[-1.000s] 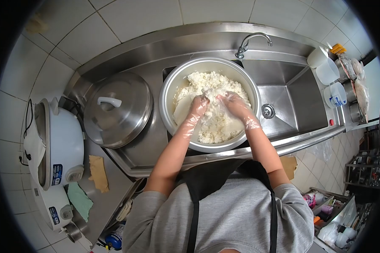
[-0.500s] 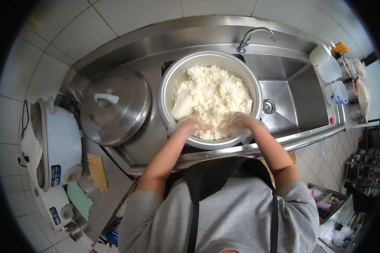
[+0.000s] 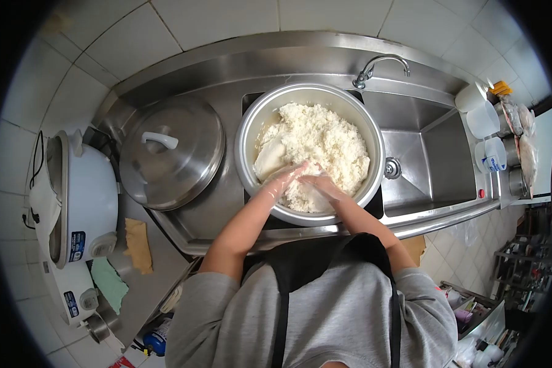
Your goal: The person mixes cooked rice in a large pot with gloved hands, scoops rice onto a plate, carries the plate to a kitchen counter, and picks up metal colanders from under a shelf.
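A big round metal pot [image 3: 245,161] holds a heap of white rice [image 3: 325,132] and stands over the left part of the sink. My left hand [image 3: 285,178], in a clear plastic glove, lies on the near side of the rice with its fingers stretched out. Close beside it my right hand [image 3: 326,186], gloved too, reaches inward over the rice, its fingers extended towards the left hand. The fingertips of both hands nearly meet. A smooth pale piece [image 3: 270,159] rests against the rice at the pot's left side.
A steel lid [image 3: 184,159] lies left of the pot. The tap [image 3: 380,61] rises behind the right sink basin [image 3: 438,159]. White containers [image 3: 483,119] stand at the far right. Rice cookers [image 3: 92,190] and cloths [image 3: 139,245] are at the left.
Both hands have moved from deep in the rice back to the pot's near rim, then inward together over the near part of the rice. The view has shifted slightly.
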### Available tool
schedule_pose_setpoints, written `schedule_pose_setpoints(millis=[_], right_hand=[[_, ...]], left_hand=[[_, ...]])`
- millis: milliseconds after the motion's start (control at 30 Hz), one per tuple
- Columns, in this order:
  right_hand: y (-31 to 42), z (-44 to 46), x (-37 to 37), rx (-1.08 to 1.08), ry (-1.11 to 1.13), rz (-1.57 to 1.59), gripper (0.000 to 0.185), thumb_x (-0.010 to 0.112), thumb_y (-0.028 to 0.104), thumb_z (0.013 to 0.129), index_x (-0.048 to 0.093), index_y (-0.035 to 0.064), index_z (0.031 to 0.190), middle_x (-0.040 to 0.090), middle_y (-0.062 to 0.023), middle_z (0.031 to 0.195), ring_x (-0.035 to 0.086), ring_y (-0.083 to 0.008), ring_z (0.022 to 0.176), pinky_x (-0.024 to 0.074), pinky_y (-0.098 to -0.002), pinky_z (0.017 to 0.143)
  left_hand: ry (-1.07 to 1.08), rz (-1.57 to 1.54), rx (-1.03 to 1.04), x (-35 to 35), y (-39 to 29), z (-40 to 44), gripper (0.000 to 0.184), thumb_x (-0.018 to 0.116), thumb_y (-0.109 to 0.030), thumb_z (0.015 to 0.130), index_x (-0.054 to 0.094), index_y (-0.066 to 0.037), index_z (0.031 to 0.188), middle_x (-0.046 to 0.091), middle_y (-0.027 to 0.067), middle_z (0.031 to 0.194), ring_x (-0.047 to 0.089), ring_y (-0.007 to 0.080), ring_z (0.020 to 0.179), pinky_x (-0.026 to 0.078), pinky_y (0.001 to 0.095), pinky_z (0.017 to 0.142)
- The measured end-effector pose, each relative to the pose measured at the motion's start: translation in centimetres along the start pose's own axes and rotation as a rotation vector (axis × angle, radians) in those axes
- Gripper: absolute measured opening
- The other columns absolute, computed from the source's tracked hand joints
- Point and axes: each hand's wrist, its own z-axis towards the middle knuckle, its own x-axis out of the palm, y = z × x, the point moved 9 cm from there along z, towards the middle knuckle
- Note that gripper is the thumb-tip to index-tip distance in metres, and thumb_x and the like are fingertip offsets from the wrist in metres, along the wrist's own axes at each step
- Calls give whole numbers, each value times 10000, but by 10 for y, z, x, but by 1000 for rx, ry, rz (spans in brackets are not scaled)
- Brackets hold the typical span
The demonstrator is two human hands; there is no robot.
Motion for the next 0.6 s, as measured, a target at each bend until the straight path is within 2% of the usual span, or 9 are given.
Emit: schedule_pose_setpoints(millis=[100,167,200,300,333,433,467,567,600], right_hand=[[32,-12,5,-23,35,-557,496,636,295,740,548,-44,1092,611,-123,1016,524,-196,1017,348,-271,931],[33,-12,-1,-36,37,-602,396,488,334,812,597,40,1055,595,-68,1072,515,-175,1038,324,-288,957],[33,-11,-4,-43,36,-625,390,413,353,849,621,82,1036,588,-40,1100,511,-165,1049,311,-297,970],[70,-26,-1,-80,-41,-392,389,584,347,769,641,11,957,610,-126,1011,501,-211,1041,315,-286,961],[94,-40,-4,-139,-249,-654,457,623,356,747,603,-21,1004,600,-167,1000,529,-238,997,365,-291,912],[122,-43,-7,-149,-353,-660,557,652,395,726,550,-41,1057,592,-192,992,551,-268,950,405,-321,858],[122,-35,-10,-173,-313,-630,659,660,448,707,495,-54,1101,590,-188,999,558,-276,940,417,-339,829],[139,-54,-19,-128,-431,-418,678,659,450,707,483,-65,1111,588,-190,1003,561,-276,937,416,-330,819],[137,-51,-27,-89,-443,-469,668,629,466,730,484,-60,1117,591,-169,995,547,-231,960,416,-298,831]], left_hand=[[-102,-52,57,6,-4,-6,637,391,-491,859,272,-91,1340,284,82,1375,236,213,1265,171,393,1026],[-165,-218,82,4,4,2,650,438,-509,836,330,-86,1317,340,79,1345,295,189,1235,225,343,1006],[-227,-299,-43,1,22,13,611,415,-506,849,399,-62,1268,421,84,1277,393,181,1159,310,309,951],[-140,-643,75,14,16,20,544,378,-459,876,426,-54,1235,486,87,1193,475,201,1052,380,332,872],[-241,-541,68,10,18,22,513,345,-427,880,437,-49,1213,500,96,1161,490,207,1026,393,342,856],[-541,-235,44,-4,15,25,451,247,-331,891,469,-33,1148,545,123,1064,535,226,947,431,371,807],[-488,-116,275,-6,4,36,412,274,-302,894,515,-25,1082,565,108,988,545,208,881,438,378,744],[-603,541,438,-9,-19,51,302,351,-213,877,558,0,927,577,142,835,560,228,769,433,369,677],[-627,645,464,-6,-24,50,292,372,-210,870,567,5,895,578,159,813,563,247,752,433,373,663]])
